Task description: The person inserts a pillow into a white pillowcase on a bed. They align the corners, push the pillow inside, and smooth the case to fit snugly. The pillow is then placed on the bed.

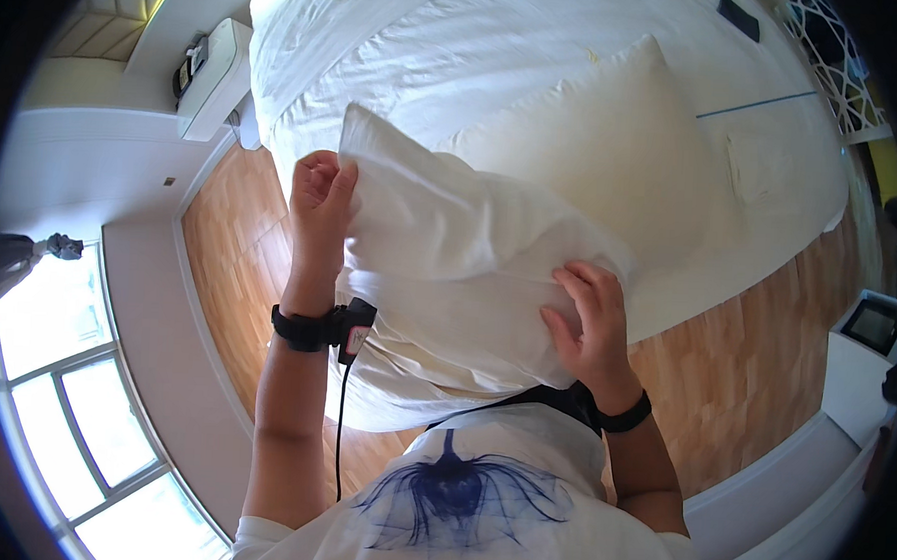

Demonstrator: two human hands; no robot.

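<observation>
A white pillowcase [441, 215] is spread in front of my body, with one corner raised at its far left. My left hand [322, 189] is closed at that corner, its thumb against the cloth edge. On the near right part of the cloth rests my right hand [597, 322], fingers bent and thumb held apart from them. Folds run across the pillowcase between the two hands; whether a pillow is inside I cannot tell. Just beyond it a plump cream pillow [615, 137] lies on the white bed [408, 68], partly covered by the pillowcase.
A dark flat device [738, 17] and a blue line [756, 104] are on the bed's far right. Wood flooring [235, 241] borders the bed. A white cabinet [217, 75] stands at the left, a white lattice [838, 67] at the right. A cable [340, 425] hangs from my left wrist device.
</observation>
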